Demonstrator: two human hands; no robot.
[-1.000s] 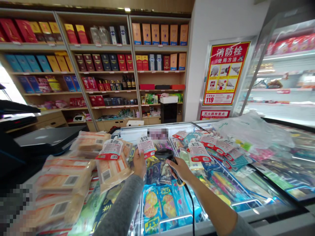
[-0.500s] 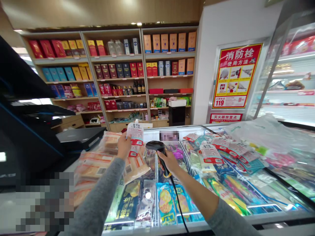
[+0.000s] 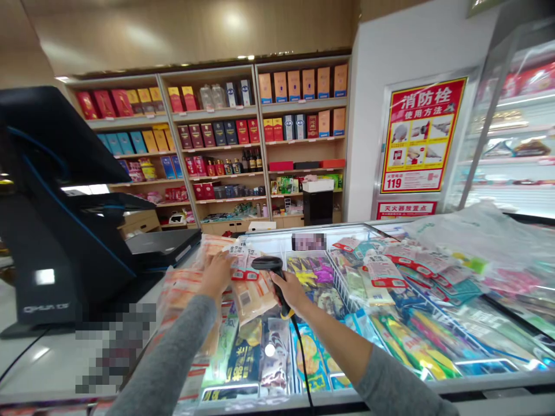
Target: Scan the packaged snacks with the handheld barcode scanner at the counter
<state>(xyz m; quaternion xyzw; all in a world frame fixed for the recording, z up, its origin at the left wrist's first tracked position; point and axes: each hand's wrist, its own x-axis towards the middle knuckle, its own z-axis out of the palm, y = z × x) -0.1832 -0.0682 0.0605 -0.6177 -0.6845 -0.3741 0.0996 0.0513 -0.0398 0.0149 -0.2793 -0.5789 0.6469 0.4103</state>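
Observation:
My left hand (image 3: 218, 274) is closed at the left edge of a white and red spout pouch (image 3: 237, 267), low over a pile of clear bags with orange stripes (image 3: 249, 297). A second pouch of the same kind (image 3: 252, 267) overlaps it on the right. My fingertips are partly hidden. In my right hand (image 3: 291, 292) is a black barcode scanner (image 3: 276, 277), gripped by its handle, with its head close to the pouches. The scanner's cord (image 3: 301, 352) hangs down over the freezer.
A glass-topped chest freezer (image 3: 281, 404) holds packaged food in wire baskets. More spout pouches (image 3: 385, 270) and a plastic bag (image 3: 472, 231) lie on its right side. A black checkout terminal (image 3: 65, 231) stands at the left. Shelves of boxes (image 3: 217, 136) line the back wall.
My left hand has lowered the pouch from upright above the bags down onto the pile, beside another pouch. The scanner stays in my right hand, and the view has turned slightly left.

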